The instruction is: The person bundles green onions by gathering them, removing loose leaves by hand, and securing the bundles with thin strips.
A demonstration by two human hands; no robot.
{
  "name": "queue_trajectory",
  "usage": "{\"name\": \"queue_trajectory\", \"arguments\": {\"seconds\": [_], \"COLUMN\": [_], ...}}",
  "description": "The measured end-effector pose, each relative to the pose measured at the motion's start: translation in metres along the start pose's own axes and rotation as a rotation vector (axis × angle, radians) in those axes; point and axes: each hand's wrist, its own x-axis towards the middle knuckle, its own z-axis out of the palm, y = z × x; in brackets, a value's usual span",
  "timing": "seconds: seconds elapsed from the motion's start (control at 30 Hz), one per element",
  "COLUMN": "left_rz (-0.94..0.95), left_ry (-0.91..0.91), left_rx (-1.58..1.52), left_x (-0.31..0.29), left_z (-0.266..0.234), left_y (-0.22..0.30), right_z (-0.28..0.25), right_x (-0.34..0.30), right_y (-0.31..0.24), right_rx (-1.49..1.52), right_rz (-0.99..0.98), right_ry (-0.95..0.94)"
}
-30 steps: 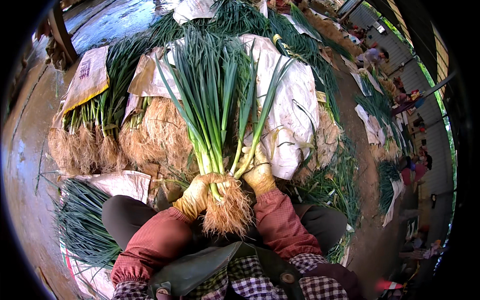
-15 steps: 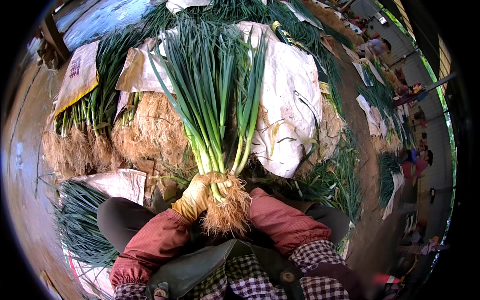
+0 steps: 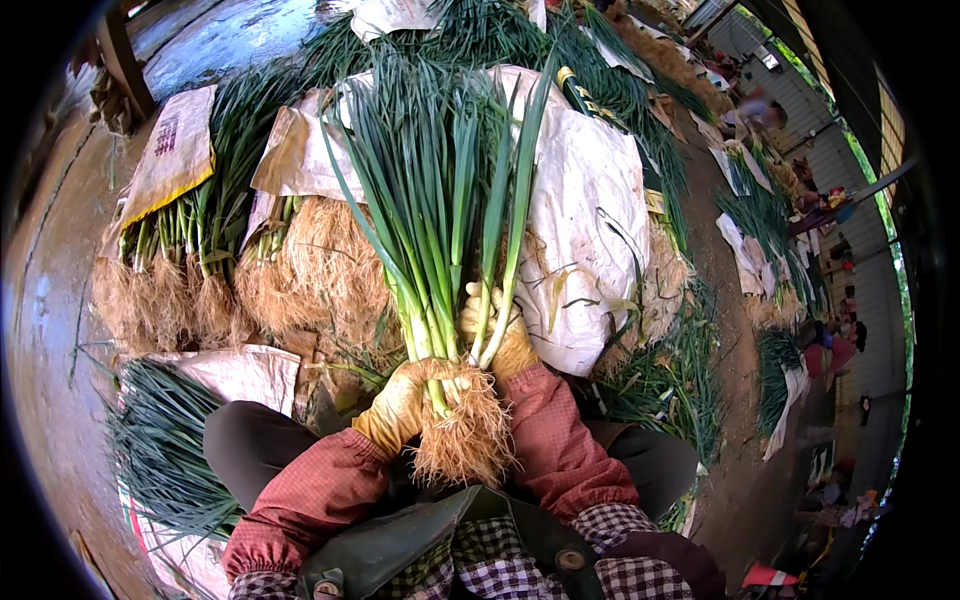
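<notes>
A big bunch of green onions (image 3: 425, 230) stands upright before me, its long leaves pointing away and its brown roots (image 3: 465, 435) hanging between my forearms. My left hand (image 3: 398, 402), in a yellowed glove, is closed round the white stalk bases just above the roots. Higher up on the right side, my right hand (image 3: 502, 335), gloved too, has its fingers curled about the stalks there. Part of that hand is hidden behind the right-hand stalks.
Rooty bundles of green onions (image 3: 165, 290) lie at left under sacking (image 3: 170, 150). A white sack (image 3: 585, 220) covers more at right. Loose leaves (image 3: 670, 370) litter the ground beside my right knee. A leafy pile (image 3: 165, 440) lies by my left knee. People sit far right.
My right hand, hidden behind the roots before, has come up to the stalks. The right-hand stalks now stand closer to the rest of the bunch. My left hand keeps its hold.
</notes>
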Motion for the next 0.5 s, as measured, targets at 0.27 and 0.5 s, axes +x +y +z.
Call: {"name": "queue_trajectory", "arguments": {"seconds": [0.27,0.5], "left_rz": [0.022,0.030], "left_ry": [-0.006,0.017], "left_rx": [-0.062,0.089], "left_x": [0.001,0.005], "left_z": [0.009,0.003], "left_y": [-0.002,-0.006], "right_z": [-0.061,-0.015], "right_x": [-0.051,-0.072], "right_y": [0.046,-0.011], "right_rx": [-1.674,-0.394], "right_rz": [0.439,0.125], "right_ry": [0.121,-0.024]}}
